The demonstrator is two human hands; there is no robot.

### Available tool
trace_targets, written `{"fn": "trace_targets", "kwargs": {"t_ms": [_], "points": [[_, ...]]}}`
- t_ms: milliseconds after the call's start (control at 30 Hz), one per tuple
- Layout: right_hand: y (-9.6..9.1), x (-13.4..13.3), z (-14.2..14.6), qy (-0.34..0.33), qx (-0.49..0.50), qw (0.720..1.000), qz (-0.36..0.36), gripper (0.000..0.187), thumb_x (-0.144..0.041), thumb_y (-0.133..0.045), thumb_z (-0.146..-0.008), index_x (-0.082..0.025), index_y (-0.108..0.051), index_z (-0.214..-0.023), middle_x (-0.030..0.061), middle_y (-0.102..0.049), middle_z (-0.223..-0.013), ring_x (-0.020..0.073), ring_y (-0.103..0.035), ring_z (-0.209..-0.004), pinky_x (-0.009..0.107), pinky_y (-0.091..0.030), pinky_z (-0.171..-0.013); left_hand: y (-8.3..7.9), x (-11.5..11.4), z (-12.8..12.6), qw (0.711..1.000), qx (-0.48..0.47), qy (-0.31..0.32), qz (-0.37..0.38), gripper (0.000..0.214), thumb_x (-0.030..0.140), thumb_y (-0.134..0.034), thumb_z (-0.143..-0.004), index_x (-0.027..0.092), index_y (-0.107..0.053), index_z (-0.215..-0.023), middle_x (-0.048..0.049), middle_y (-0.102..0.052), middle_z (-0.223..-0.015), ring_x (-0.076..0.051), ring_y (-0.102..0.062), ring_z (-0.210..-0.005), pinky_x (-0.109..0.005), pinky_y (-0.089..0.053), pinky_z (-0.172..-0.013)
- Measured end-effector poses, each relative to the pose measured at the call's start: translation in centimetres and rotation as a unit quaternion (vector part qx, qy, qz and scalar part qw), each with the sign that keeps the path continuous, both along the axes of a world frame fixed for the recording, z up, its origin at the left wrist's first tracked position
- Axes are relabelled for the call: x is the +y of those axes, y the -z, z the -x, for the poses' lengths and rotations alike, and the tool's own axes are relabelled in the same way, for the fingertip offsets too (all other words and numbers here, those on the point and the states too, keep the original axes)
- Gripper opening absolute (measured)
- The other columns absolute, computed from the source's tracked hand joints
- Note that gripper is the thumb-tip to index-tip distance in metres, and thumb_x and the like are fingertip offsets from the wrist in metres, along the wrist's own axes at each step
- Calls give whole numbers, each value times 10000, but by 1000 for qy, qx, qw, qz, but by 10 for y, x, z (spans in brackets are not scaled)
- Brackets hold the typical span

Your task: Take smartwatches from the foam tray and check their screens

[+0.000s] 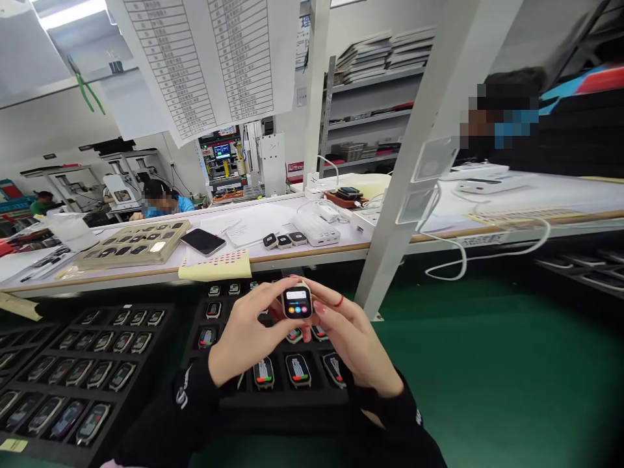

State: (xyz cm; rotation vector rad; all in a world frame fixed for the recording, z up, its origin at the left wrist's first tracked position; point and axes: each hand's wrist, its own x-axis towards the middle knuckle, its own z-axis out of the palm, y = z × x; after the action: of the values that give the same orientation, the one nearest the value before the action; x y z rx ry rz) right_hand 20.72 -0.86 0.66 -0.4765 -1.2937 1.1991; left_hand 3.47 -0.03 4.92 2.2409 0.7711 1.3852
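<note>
Left hand (248, 338) and right hand (351, 344) pinch lit smartwatch body (297, 303) by fingertips only; I judge a slip drops it onto the black tray (229, 406) of units.

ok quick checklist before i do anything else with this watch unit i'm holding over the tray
1. Grip: left hand and right hand both pinch the watch unit by its edges: ok.
2. Screen lit, coloured icons showing: ok.
3. Fingers off the screen face: ok.
4. Black tray directly below the unit: ok.
5. Free slot in that tray: cannot tell, the hands hide the middle.
6. Cables hanging from the bench are away from the hands: ok.
</note>
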Motion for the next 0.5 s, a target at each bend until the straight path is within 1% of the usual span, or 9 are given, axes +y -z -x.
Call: {"fn": "trace_targets", "kwargs": {"t_ms": [67,167,233,300,333,400,500], "points": [[-1,0,-2,-10,-3,1000,10,302,-416,-608,-1001,-354,-673,-1289,39,-681,-1151,112,-614,-652,226,-554,-599,1,0,-1,1000,-5,6,1,569,95,-792,-756,247,-640,-1283,10,-660,-877,-100,-570,-662,-227,-538,-698],[-5,-3,-2,-14,-9,1000,13,323,-396,-701,-946,-377,-685,-1268,23,-711,-1112,88,-597,-588,214,-569,-595,3,-1,-3,1000,-12,8,1,550,74,-764,-766,243,-646,-1276,14,-654,-843,-102,-565,-651,-231,-541,-697],[-7,-4,-3,-5,-7,1000,9,353,-376,-746,-913,-381,-687,-1261,22,-708,-1142,84,-598,-586,207,-572,-586,3,-1,-5,1000,-15,9,-4,530,86,-758,-777,242,-649,-1272,5,-665,-867,-103,-566,-653,-236,-542,-698],[-6,-3,-5,-13,6,1000,9,333,-412,-709,-937,-357,-689,-1264,37,-713,-1135,99,-620,-585,216,-568,-569,2,-2,-6,1000,-12,14,-10,536,93,-767,-776,249,-647,-1275,-4,-683,-911,-106,-574,-674,-238,-542,-717],[-5,-2,-7,-27,14,999,10,328,-431,-681,-953,-338,-690,-1268,46,-728,-1087,109,-632,-575,223,-565,-563,2,-2,-7,1000,-10,19,-14,542,99,-774,-775,253,-645,-1278,-4,-689,-923,-107,-577,-682,-238,-542,-727],[-4,0,-9,-58,33,998,15,338,-446,-662,-964,-307,-692,-1270,47,-752,-919,132,-650,-557,228,-552,-545,1,-3,-7,999,-9,34,-15,541,118,-781,-780,263,-642,-1283,-3,-694,-934,-105,-581,-689,-233,-543,-737],[-3,1,-9,-64,49,997,12,343,-427,-725,-923,-295,-712,-1239,17,-726,-726,134,-643,-518,222,-540,-537,-1,-5,-6,998,-13,54,-11,527,159,-779,-800,275,-633,-1293,-6,-690,-958,-104,-592,-701,-224,-545,-732]]}}
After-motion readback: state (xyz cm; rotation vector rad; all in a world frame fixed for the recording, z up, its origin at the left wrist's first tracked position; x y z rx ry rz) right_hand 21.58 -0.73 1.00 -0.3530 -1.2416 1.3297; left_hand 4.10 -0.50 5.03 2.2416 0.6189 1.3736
